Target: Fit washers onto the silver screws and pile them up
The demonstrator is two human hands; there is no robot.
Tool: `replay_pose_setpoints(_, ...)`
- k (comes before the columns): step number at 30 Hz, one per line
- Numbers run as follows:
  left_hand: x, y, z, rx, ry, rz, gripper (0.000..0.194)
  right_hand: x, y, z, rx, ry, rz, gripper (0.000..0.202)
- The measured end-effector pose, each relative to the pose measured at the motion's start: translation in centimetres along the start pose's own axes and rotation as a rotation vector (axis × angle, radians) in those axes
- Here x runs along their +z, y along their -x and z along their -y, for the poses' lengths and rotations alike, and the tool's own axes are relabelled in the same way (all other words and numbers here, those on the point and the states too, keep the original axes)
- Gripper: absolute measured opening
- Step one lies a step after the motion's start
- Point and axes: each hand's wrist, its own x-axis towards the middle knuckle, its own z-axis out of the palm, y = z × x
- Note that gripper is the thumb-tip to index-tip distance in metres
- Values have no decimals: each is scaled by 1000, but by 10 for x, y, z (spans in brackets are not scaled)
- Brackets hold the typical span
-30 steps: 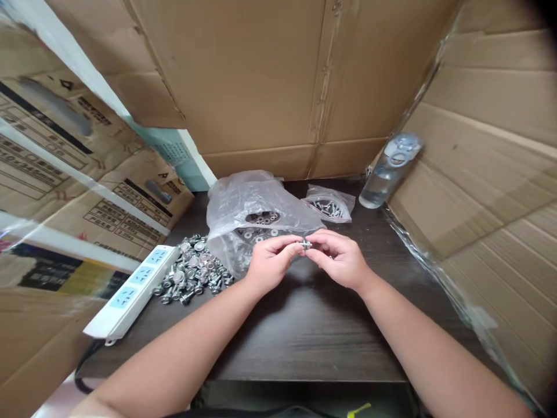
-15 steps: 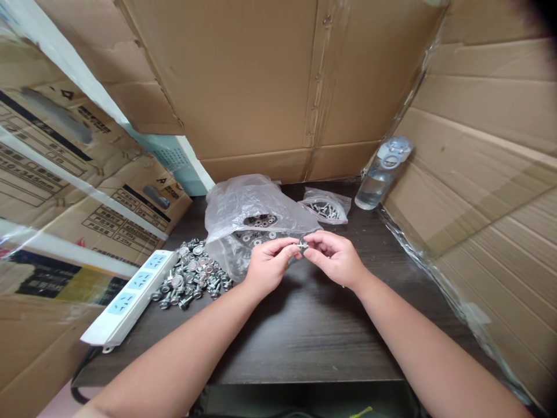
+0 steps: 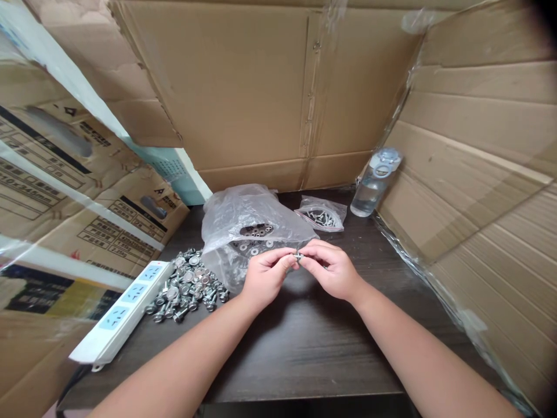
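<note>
One small metal fastener [image 3: 298, 256], perhaps a bolt with a washer though much is hidden, is being pinched by both the left hand [image 3: 266, 276] and the right hand [image 3: 333, 269] above the dark table [image 3: 304, 354], near the plastic bag [image 3: 237, 209]. Silver bolts [image 3: 189, 284] are lying heaped between that bag and the white power strip [image 3: 124, 310].

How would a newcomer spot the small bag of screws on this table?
Look along the dark table's back edge, by the cardboard wall. Between the big cloudy bag and the bottle lies the small clear bag. It shows silvery screws; the big bag, washers.
</note>
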Motion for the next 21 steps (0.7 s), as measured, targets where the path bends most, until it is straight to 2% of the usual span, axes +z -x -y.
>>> replay_pose_setpoints(4,1,2,0,5,-3,-12,28,0,0,1,-11,27,22,21)
replay_pose_setpoints(10,4,9,-7,12,52,-14,23,-4,1,15,-84,53,-60,13)
replay_pose_setpoints(15,5,13,-11,40,76,6,18,-6,5,23,-103,64,-40,20)
replay_pose_setpoints(21,5,13,-8,34,42,20,19,-8,5,22,-100,64,-15,18)
